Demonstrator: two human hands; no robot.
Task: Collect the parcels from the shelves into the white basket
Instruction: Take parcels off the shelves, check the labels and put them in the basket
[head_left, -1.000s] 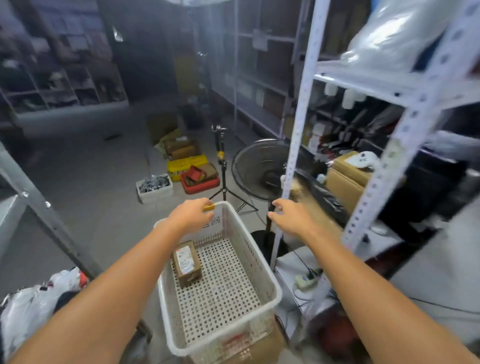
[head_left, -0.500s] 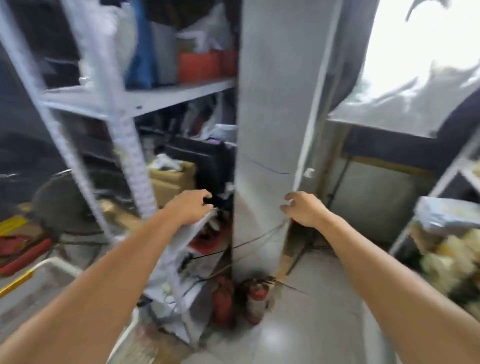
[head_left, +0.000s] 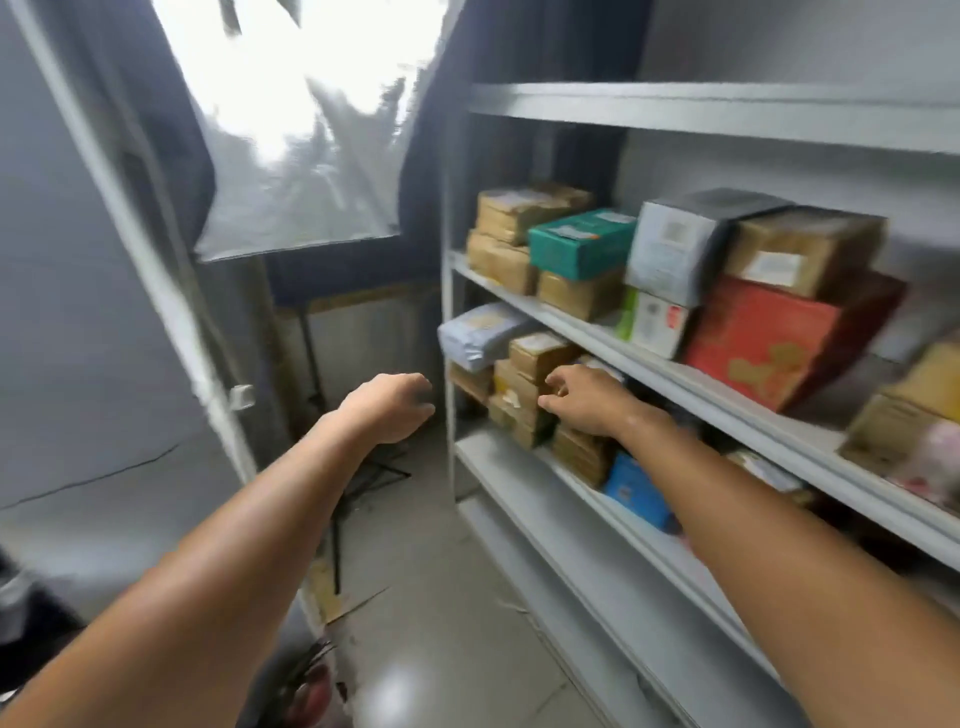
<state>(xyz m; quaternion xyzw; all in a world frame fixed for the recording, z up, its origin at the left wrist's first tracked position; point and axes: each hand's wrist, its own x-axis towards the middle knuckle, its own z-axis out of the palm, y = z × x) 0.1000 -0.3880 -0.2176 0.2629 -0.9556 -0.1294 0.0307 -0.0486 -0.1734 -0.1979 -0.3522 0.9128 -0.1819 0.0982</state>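
Swinging from basket to shelf (head_left: 727, 114); R hand (head_left: 576, 400) reaching for brown parcels (head_left: 540, 353), L hand (head_left: 389, 410) idling, fingers loose + empty

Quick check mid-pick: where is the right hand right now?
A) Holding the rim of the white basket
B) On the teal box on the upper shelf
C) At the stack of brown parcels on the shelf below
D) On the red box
C: the right hand is at the stack of brown parcels, one shelf below the teal box and the red box; no clear grip on a parcel shows.
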